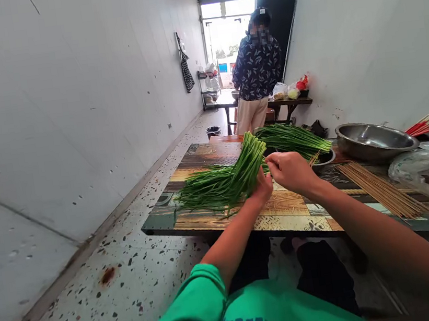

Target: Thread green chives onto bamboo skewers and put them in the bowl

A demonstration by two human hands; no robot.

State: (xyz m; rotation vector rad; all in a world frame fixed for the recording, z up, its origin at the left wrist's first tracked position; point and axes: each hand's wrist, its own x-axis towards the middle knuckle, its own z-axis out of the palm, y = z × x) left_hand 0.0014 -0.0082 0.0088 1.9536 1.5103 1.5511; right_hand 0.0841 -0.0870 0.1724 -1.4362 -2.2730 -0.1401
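**Left hand (262, 188) closed on greens (218, 185), right hand (290, 172) just beside**

Your left hand wraps the bunch, its pale cut ends tilted up and its leaves trailing left across the counter (283, 204). Your right hand is curled, fingertips pinched together near the stalks; whatever is between them is too small to tell. Beyond your right hand, a second bunch (294, 137) lies over a bowl (327, 160). Farther right you have a metal basin (378, 140), with skewers (382, 188) spread in front of it and a plastic bag (413, 165) near them. Another person (258, 65) stands past the counter's far end.
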